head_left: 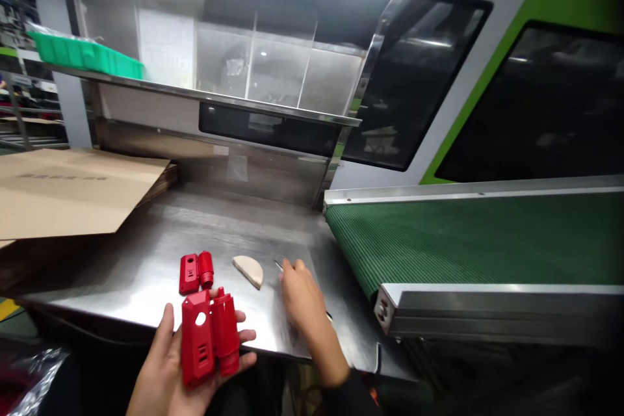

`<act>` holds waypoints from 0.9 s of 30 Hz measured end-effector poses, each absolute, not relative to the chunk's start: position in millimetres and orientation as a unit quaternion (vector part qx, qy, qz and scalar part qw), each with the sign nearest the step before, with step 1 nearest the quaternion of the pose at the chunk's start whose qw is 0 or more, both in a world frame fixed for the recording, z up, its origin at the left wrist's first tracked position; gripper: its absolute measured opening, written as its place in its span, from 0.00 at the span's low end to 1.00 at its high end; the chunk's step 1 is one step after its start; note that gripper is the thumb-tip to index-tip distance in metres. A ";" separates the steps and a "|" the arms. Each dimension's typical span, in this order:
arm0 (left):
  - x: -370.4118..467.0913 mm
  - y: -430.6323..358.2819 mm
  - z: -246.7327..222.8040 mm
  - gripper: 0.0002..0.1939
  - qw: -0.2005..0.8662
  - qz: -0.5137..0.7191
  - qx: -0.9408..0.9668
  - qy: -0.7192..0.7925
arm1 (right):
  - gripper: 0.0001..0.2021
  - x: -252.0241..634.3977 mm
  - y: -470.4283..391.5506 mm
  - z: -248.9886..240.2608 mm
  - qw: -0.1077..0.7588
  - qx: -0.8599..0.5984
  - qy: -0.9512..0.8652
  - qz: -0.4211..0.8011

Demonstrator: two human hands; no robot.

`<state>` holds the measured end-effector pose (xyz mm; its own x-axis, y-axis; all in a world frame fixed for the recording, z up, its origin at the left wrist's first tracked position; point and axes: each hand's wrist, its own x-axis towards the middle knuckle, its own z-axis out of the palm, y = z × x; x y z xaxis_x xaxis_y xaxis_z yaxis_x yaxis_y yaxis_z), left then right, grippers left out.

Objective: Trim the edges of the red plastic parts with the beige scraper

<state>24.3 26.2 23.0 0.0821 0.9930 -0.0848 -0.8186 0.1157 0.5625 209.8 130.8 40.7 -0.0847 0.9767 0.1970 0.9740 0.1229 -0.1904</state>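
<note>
My left hand lies palm up at the near edge of the steel table and holds a red plastic housing with a round hole in its face. A second, smaller red plastic part lies on the table just beyond it. My right hand rests on the table with its fingers closed on a thin metal tool whose tip points left. A beige half-round piece lies between the smaller red part and the tool.
A green conveyor belt with a metal frame runs along the right. Flattened cardboard lies at the left. A shelf above carries a green tray and clear partitions. Crinkled plastic film sits at the lower left.
</note>
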 end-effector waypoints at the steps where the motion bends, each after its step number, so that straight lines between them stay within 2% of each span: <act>1: 23.5 25.1 24.6 0.28 0.714 0.640 0.173 0.227 | 0.18 202.0 149.8 40.6 0.130 -0.666 -0.735 -0.004; 5: 20.4 18.1 29.2 0.28 0.737 0.619 0.176 0.208 | 0.20 162.0 191.2 32.8 0.134 -0.659 -0.739 -0.026; 8: 16.3 14.4 29.7 0.32 0.740 0.611 0.197 0.199 | 0.17 141.0 195.2 28.3 0.128 -0.642 -0.756 0.002; 11: 10.0 12.1 29.9 0.28 0.704 0.640 0.210 0.225 | 0.13 139.6 175.8 30.7 0.142 -0.636 -0.757 0.052; 13: 5.3 11.3 29.3 0.27 0.670 0.659 0.233 0.250 | 0.12 144.7 143.9 36.0 0.174 -0.627 -0.754 0.087; 15: 2.5 10.4 27.4 0.29 0.647 0.661 0.254 0.281 | 0.13 146.6 100.1 42.7 0.243 -0.611 -0.745 0.109; 16: 2.6 9.6 25.8 0.30 0.638 0.657 0.260 0.307 | 0.14 144.4 77.1 46.2 0.290 -0.602 -0.735 0.114; 17: 3.9 8.4 24.0 0.31 0.627 0.648 0.262 0.344 | 0.14 139.8 56.0 49.8 0.387 -0.566 -0.719 0.112; 19: 10.3 5.1 20.5 0.31 0.590 0.628 0.265 0.433 | 0.12 124.9 25.6 56.7 0.464 -0.496 -0.728 0.096; 23: 28.9 -2.0 19.7 0.34 0.567 0.602 0.322 0.462 | 0.12 102.8 13.0 62.0 0.508 -0.425 -0.749 0.023; 27: 41.4 -7.6 23.5 0.32 0.572 0.597 0.328 0.457 | 0.13 110.2 5.2 60.2 0.524 -0.523 -0.671 -0.039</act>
<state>41.4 -7.6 23.5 -0.1316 0.9825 -0.1317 -0.3834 0.0721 0.9208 110.2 5.2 60.2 0.0952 0.6612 0.7441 0.7434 0.4499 -0.4949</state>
